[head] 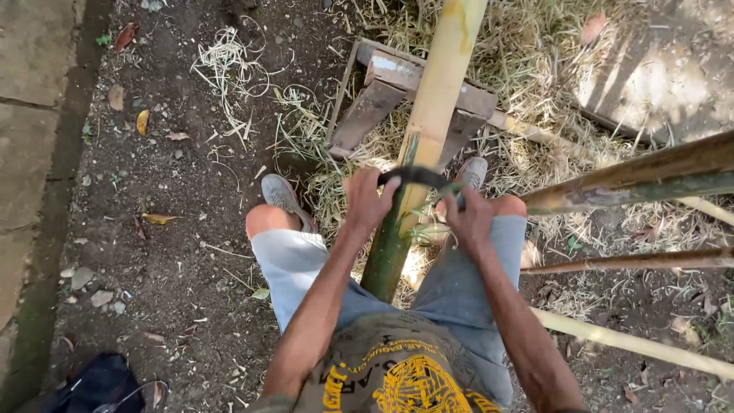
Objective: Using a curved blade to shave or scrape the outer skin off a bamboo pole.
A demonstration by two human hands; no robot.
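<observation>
Bamboo, a long yellow-green pole (425,145), slants up between the person's knees and rests on a wooden stand (382,95) beyond the feet; across the pole lies a dark curved blade (417,177), the left hand (367,200) clenched on one end, the right hand (468,218) clenched on the other.

Bare dark soil (176,252) underfoot, scattered with dry leaves (142,121) and small stones (82,277). A concrete strip (34,145) borders the left. Dry straw (535,69) carpets the far ground, where sunlight falls in bright patches (650,84) between shadows.
</observation>
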